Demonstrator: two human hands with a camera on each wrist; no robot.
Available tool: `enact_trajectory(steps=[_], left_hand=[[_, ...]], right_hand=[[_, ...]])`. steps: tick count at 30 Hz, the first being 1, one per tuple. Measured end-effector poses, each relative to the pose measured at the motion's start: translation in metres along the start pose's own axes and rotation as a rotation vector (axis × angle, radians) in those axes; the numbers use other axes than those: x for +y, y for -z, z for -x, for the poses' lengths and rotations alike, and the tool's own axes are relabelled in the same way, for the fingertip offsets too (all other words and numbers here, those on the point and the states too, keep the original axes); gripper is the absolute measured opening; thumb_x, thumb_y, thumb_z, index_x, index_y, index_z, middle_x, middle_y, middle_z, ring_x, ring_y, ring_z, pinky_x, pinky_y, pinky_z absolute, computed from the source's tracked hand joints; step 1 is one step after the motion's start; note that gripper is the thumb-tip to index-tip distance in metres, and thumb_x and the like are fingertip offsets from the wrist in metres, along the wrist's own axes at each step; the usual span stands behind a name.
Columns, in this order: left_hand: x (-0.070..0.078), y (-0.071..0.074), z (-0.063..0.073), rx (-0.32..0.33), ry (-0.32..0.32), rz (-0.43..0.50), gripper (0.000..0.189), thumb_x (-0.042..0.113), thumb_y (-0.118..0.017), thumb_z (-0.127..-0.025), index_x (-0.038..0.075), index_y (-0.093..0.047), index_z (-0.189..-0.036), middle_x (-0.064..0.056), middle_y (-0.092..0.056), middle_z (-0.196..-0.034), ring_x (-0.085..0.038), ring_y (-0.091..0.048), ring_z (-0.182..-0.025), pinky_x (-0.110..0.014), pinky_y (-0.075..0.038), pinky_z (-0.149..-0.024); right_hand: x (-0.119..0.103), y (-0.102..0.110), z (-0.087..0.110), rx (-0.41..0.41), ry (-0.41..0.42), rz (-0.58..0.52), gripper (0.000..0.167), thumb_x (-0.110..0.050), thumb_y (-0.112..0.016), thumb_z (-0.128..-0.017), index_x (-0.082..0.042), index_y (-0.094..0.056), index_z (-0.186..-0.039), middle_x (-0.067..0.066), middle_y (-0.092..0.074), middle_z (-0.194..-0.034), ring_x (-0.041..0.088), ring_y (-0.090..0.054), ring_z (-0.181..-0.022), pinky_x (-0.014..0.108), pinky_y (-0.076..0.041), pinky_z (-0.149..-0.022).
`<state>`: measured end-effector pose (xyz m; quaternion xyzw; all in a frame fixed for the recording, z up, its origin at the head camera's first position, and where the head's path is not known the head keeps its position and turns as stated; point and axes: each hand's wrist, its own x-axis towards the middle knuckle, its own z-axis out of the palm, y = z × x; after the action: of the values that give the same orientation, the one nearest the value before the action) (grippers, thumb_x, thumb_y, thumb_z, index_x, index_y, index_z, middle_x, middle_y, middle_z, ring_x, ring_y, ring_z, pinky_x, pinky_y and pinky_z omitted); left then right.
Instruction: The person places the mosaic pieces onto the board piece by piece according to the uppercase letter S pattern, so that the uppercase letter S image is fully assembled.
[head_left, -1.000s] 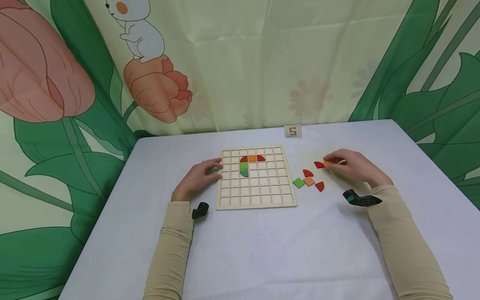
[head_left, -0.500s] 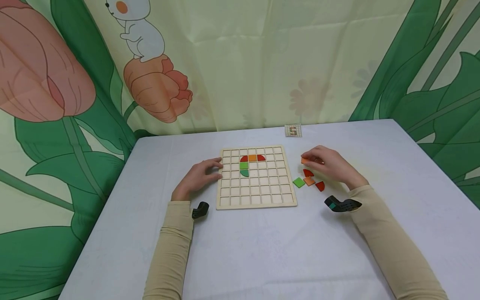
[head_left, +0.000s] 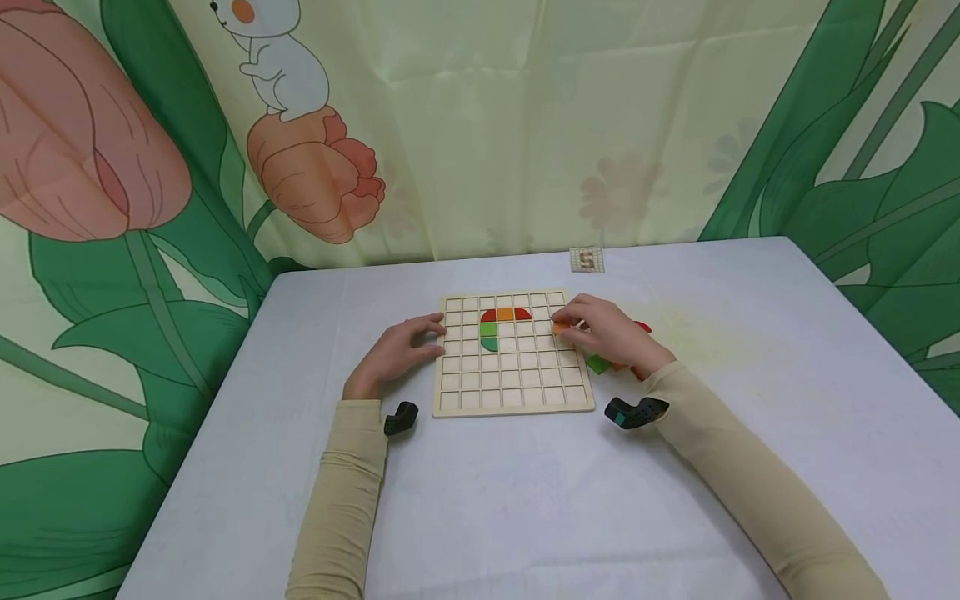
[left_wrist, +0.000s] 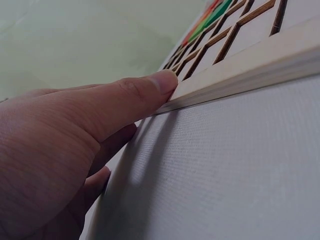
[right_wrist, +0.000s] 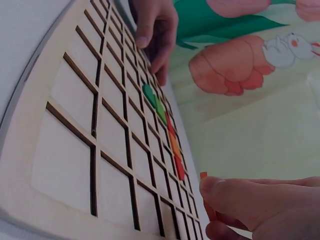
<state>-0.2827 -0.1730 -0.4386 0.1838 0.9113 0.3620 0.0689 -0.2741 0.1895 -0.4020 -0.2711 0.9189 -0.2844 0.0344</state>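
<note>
The right hand (head_left: 606,330) pinches an orange tile (head_left: 559,328) over the right side of the grid board (head_left: 511,379); clearance cannot be confirmed. The left hand (head_left: 397,353), digits apart, touches the board's left edge. Off-square release could leave the tile tilted.

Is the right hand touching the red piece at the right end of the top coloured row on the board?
Apart: the head view shows bare grid squares between the right hand and that red piece.

The table (head_left: 480,500) is lit evenly in the head view. The left wrist view is dimmed; soft shadows are cast below the left hand (left_wrist: 65,135), and the curtain (left_wrist: 95,45) is blurred.
</note>
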Motion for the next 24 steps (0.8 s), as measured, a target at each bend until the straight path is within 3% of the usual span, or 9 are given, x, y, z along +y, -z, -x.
enact_trajectory(steps=[5, 10, 24], left_hand=[[0.001, 0.001, 0.001, -0.006, 0.000, 0.004, 0.034, 0.026, -0.072, -0.090, 0.011, -0.066, -0.121, 0.000, -0.045, -0.150, -0.021, -0.033, -0.143, -0.040, -0.025, -0.117], [0.001, 0.001, 0.000, -0.010, -0.002, 0.002, 0.035, 0.026, -0.072, -0.090, 0.011, -0.066, -0.121, 0.001, -0.045, -0.150, -0.020, -0.032, -0.143, -0.040, -0.025, -0.117], [0.003, 0.001, 0.001, -0.007, 0.003, 0.016, 0.033, 0.025, -0.072, -0.090, 0.012, -0.066, -0.120, 0.002, -0.045, -0.149, -0.020, -0.032, -0.143, -0.040, -0.025, -0.117]], right_hand=[[-0.008, -0.008, -0.014, -0.041, -0.031, 0.016, 0.033, -0.018, -0.068, -0.093, -0.002, -0.066, -0.122, 0.009, -0.061, -0.109, 0.024, -0.056, -0.099, 0.040, -0.049, -0.089], [-0.014, -0.013, -0.027, -0.051, 0.003, 0.038, 0.031, -0.018, -0.067, -0.094, -0.001, -0.067, -0.120, 0.012, -0.062, -0.114, 0.026, -0.056, -0.104, 0.042, -0.048, -0.093], [-0.036, -0.033, -0.043, -0.087, 0.094, 0.079, 0.023, -0.016, -0.068, -0.093, -0.005, -0.071, -0.112, 0.006, -0.062, -0.101, 0.020, -0.054, -0.089, 0.033, -0.048, -0.079]])
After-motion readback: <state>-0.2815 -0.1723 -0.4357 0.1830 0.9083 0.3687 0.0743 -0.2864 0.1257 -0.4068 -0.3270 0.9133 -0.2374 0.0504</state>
